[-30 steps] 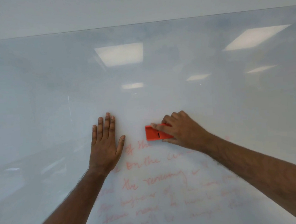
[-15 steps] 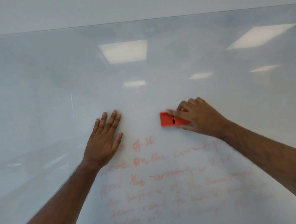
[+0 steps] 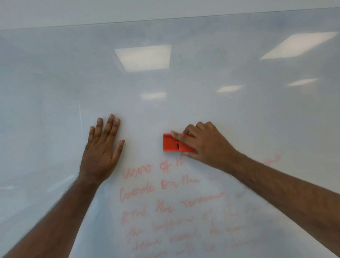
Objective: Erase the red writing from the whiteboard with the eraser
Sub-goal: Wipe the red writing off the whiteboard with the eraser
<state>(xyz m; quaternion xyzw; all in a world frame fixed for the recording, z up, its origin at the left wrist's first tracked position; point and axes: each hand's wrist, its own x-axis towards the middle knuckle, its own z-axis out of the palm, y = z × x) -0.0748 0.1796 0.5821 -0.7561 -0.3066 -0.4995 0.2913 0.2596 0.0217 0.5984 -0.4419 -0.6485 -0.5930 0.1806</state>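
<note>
Left hand [image 3: 101, 151] open, palm flat against whiteboard [image 3: 41, 87]. Right hand [image 3: 203, 142] closed around red eraser [image 3: 171, 142], pressed on board just above top line of red writing [image 3: 166, 207]. Upper board looks clean; about six faint, partly smeared lines left below.

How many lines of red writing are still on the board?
6 lines of red writing, stacked below the eraser in the right hand. Their right ends are smeared faint or hidden by the forearm.
</note>
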